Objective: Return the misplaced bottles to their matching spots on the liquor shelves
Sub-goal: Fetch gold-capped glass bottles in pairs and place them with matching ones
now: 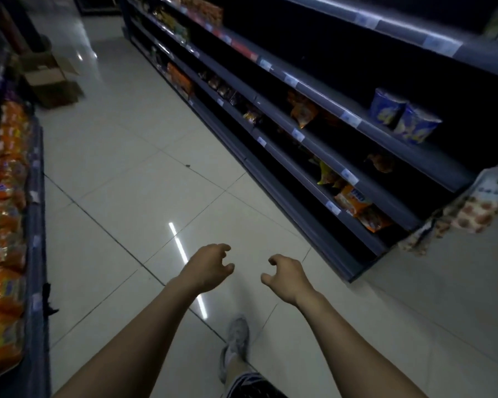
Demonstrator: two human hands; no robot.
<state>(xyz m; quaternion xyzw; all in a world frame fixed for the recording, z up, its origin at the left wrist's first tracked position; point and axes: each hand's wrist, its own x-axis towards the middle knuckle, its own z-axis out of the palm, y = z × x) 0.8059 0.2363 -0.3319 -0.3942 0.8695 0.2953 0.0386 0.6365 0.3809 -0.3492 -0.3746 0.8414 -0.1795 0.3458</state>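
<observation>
Beside the snack shelf (314, 145), left hand (206, 268) and right hand (285, 278) hang empty, fingers loosely curled (no bottles or liquor shelves visible), so the returns seemingly remain undone.

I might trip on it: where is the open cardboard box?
In the head view, the open cardboard box sits on the tiled floor far up the aisle, upper left, just beyond the left-hand shelf of orange packets.

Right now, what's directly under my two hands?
Under the left hand and right hand lies bare tiled floor with a bright light streak. Nearer, one grey shoe shows; the forearms cover some tiles. Both hands are empty; no bottles visible.
</observation>
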